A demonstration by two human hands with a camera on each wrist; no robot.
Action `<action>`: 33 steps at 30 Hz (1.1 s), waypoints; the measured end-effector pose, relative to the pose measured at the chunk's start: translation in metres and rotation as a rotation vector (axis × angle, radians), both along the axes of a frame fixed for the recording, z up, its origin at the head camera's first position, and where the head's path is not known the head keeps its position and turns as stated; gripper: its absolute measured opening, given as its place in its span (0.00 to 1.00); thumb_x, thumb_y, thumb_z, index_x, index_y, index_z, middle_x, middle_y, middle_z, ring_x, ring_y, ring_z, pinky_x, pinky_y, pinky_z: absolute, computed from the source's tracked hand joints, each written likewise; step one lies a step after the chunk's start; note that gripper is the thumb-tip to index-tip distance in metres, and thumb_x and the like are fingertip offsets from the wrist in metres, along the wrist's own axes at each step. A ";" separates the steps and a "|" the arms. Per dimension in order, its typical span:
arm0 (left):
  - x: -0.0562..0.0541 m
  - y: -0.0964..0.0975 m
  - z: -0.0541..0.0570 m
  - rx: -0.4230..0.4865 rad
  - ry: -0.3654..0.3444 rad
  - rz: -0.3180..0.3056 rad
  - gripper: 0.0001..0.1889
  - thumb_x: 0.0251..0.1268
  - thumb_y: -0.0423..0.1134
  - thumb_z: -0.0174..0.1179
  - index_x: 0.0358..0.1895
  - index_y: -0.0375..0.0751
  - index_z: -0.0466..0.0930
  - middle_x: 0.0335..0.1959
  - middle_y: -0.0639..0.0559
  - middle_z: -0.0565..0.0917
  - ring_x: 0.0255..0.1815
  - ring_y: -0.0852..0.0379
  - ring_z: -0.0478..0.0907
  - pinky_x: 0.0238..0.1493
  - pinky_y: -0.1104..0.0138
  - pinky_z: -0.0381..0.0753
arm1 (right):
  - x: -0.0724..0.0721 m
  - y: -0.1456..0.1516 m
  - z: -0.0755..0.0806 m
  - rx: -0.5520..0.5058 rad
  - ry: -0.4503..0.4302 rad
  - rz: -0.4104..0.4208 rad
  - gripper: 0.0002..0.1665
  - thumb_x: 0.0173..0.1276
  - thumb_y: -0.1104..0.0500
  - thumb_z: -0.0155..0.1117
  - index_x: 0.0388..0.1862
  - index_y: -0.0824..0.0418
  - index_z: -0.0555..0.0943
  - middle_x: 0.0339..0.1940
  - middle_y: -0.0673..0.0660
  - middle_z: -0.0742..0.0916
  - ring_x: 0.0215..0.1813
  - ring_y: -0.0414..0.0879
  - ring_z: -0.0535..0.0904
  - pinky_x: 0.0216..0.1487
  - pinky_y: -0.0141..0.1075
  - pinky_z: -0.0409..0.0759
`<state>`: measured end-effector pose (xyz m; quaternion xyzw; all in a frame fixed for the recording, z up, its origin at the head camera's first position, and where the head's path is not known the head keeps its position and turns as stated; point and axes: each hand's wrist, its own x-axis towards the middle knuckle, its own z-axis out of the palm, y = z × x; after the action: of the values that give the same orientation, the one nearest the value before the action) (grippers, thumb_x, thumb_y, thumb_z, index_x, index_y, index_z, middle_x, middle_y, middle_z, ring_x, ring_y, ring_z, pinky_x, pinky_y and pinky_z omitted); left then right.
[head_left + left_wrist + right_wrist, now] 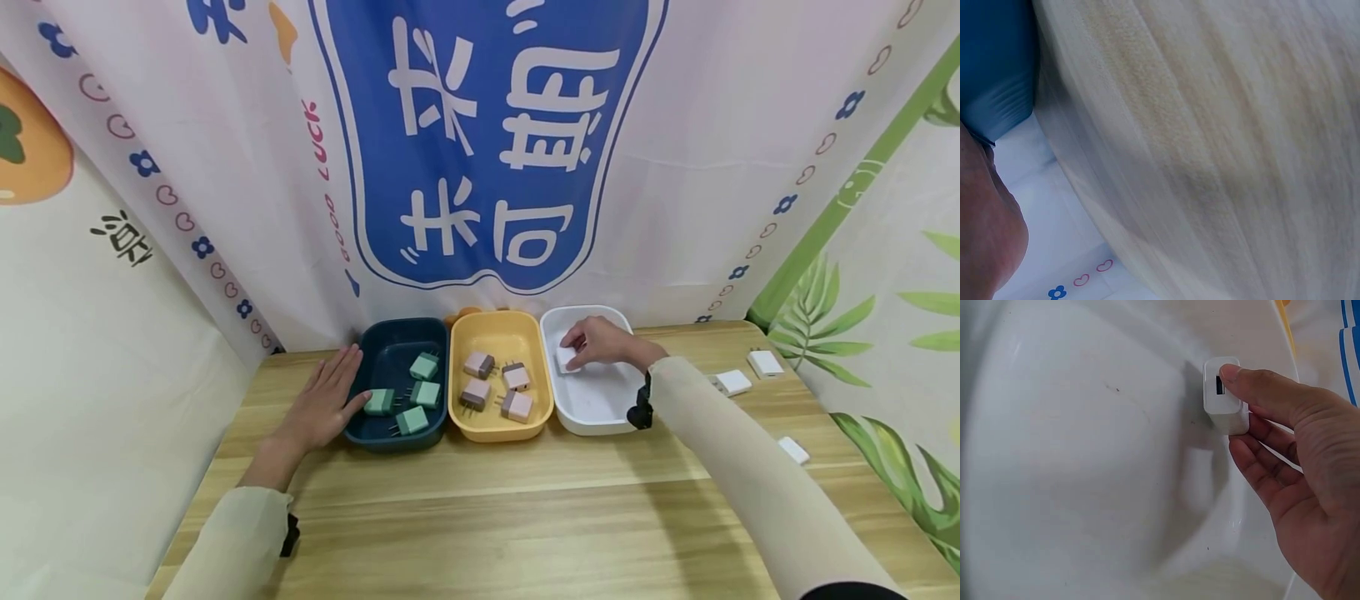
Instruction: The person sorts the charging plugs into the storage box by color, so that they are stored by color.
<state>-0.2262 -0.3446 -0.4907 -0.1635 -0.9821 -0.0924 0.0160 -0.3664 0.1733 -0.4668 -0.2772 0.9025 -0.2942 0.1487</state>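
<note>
My right hand (602, 340) reaches into the white bin (592, 421) and pinches a white USB charger (1222, 387) between thumb and fingers. In the right wrist view the charger's USB port faces the camera, close to the bin's wall. My left hand (318, 408) lies with straight fingers along the left rim of the dark blue bin (386, 342). Its thumb reaches over the rim beside a green charger (380, 402). Only part of the left hand (988, 219) shows in the left wrist view, next to the blue bin (997, 69).
Several green plug chargers (425, 393) lie in the blue bin. The yellow bin (495, 325), in the middle, holds several pink ones (516, 406). White chargers (765, 363) are spread on the wooden table (480, 517) at the right. A printed curtain (675, 208) hangs behind.
</note>
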 end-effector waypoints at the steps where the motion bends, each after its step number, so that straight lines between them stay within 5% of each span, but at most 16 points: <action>1: 0.000 0.000 0.000 0.000 0.001 -0.001 0.42 0.87 0.58 0.42 0.87 0.34 0.41 0.89 0.38 0.41 0.88 0.36 0.38 0.84 0.37 0.40 | 0.000 -0.001 0.000 0.001 -0.002 0.001 0.24 0.57 0.61 0.86 0.51 0.68 0.90 0.44 0.59 0.91 0.44 0.46 0.84 0.51 0.39 0.85; 12: 0.001 0.002 0.000 0.005 -0.001 0.001 0.42 0.87 0.58 0.41 0.87 0.34 0.40 0.89 0.38 0.41 0.89 0.36 0.38 0.84 0.37 0.38 | 0.000 -0.002 0.000 0.013 -0.003 0.020 0.23 0.59 0.61 0.85 0.52 0.68 0.89 0.44 0.58 0.91 0.43 0.45 0.83 0.49 0.36 0.85; 19: 0.002 0.002 0.003 0.007 -0.006 0.001 0.42 0.87 0.58 0.41 0.87 0.33 0.40 0.89 0.37 0.41 0.88 0.36 0.37 0.84 0.37 0.38 | 0.001 -0.001 0.004 0.020 -0.019 0.015 0.25 0.61 0.59 0.84 0.55 0.68 0.88 0.49 0.60 0.91 0.50 0.50 0.86 0.55 0.42 0.87; 33: 0.001 0.000 -0.001 0.015 -0.010 -0.001 0.42 0.87 0.59 0.40 0.87 0.34 0.39 0.89 0.37 0.41 0.89 0.36 0.37 0.85 0.38 0.37 | 0.010 0.013 0.029 0.005 0.071 0.045 0.27 0.62 0.59 0.82 0.58 0.71 0.86 0.56 0.68 0.88 0.58 0.63 0.86 0.60 0.49 0.87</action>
<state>-0.2256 -0.3443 -0.4912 -0.1636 -0.9813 -0.1006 0.0124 -0.3560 0.1865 -0.4377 -0.3072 0.9014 -0.2786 0.1239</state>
